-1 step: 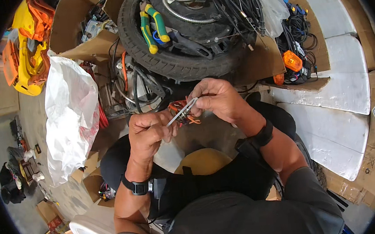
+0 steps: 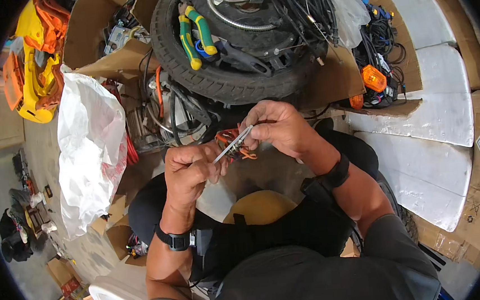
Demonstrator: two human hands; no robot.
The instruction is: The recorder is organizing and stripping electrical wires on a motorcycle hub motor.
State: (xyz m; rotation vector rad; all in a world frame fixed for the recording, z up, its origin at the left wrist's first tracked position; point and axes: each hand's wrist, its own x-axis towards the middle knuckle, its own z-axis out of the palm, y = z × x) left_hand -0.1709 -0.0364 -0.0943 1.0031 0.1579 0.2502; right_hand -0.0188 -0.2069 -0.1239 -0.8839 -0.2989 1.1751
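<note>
While both forearms rise from the lower edge, the left hand (image 2: 188,174) has its fingers pinched on a thin metal tool (image 2: 232,144). The right hand (image 2: 280,127) grips an orange wire bundle (image 2: 234,145) just below the tyre (image 2: 217,81), touching the tool tip.

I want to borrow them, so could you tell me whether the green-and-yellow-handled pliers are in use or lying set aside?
Set aside. The pliers lie on the tyre, untouched; the left hand and right hand are busy with a thin metal tool.
</note>
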